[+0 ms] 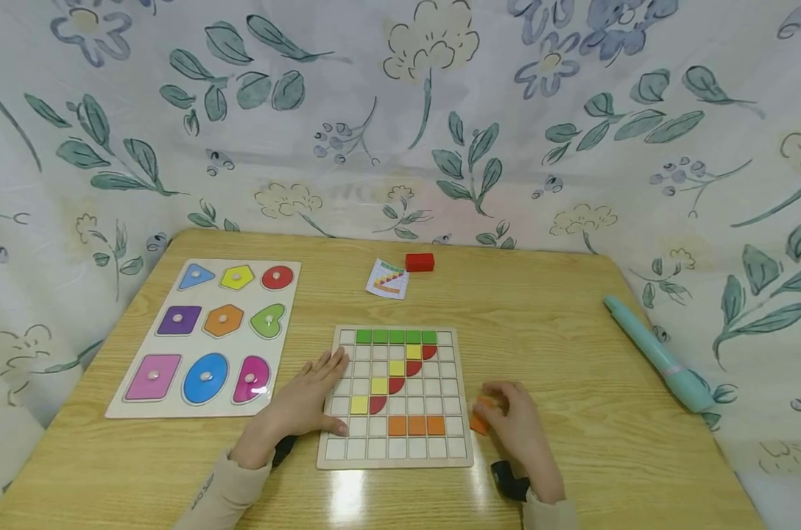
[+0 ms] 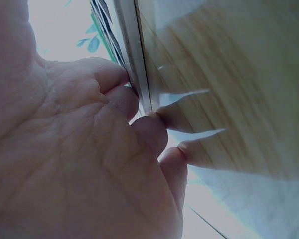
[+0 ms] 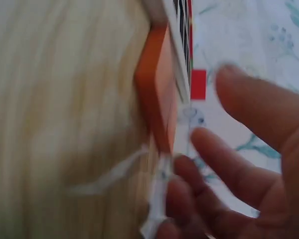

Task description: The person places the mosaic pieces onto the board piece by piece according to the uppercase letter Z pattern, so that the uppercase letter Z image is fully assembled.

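A wooden grid board (image 1: 398,464) lies flat, bearing several green, yellow and red tiles and a row of three orange square tiles (image 1: 417,425). My left hand (image 1: 308,401) rests along the board's left edge, fingers straight, thumb on its lower left part. In the left wrist view that hand (image 2: 84,149) touches the board's side (image 2: 132,50). Just right of the board, my right hand (image 1: 516,419) hovers by loose orange tile material (image 1: 478,425). The right wrist view shows the orange tile (image 3: 157,84) on the table, with the hand's (image 3: 239,164) thumb and fingers spread apart beside it.
A shape puzzle board (image 1: 191,344) with knobbed pieces lies at the left. Behind the grid are a small pattern card (image 1: 388,280) and a red block (image 1: 420,263). A teal tube-shaped object (image 1: 659,355) lies at the table's right edge. A floral curtain (image 1: 400,147) hangs behind.
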{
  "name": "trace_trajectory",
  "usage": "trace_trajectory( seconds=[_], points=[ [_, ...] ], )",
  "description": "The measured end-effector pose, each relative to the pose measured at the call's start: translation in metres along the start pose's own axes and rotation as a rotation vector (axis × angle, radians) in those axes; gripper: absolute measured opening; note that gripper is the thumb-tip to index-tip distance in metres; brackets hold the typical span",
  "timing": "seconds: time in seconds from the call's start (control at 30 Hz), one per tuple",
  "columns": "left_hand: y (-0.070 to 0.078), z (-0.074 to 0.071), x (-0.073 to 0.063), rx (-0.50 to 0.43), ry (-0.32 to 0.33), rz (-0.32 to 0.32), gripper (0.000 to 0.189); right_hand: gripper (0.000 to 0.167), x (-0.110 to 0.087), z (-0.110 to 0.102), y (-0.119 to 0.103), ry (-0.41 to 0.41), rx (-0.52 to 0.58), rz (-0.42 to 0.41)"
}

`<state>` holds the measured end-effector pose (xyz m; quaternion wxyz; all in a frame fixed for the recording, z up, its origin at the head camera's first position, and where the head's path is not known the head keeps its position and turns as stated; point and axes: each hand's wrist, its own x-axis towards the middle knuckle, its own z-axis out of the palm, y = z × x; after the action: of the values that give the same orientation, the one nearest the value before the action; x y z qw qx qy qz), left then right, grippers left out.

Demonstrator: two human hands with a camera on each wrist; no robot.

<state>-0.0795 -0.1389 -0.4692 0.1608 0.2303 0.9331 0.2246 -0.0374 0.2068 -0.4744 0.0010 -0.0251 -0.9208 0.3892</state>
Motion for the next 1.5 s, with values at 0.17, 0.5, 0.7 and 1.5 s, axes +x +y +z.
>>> trace_trajectory(
  seconds=[0.17,0.5,0.7,1.5],
  points=[
    [-0.003,0.002,0.000,0.015,0.010,-0.005,0.112,0.032,-0.003,-0.009,0.003,-0.085,-0.055,0.024],
    [-0.006,0.002,0.000,0.017,0.016,-0.015,0.112,0.019,0.004,0.001,-0.002,-0.031,-0.001,0.000],
    [-0.006,0.003,0.000,0.017,0.014,-0.016,0.112,0.011,0.006,0.011,-0.019,0.077,0.019,-0.026],
    [0.000,0.000,-0.001,0.002,0.013,-0.003,0.112,0.007,-0.010,0.093,-0.081,-0.174,0.052,-0.247]
  ],
)
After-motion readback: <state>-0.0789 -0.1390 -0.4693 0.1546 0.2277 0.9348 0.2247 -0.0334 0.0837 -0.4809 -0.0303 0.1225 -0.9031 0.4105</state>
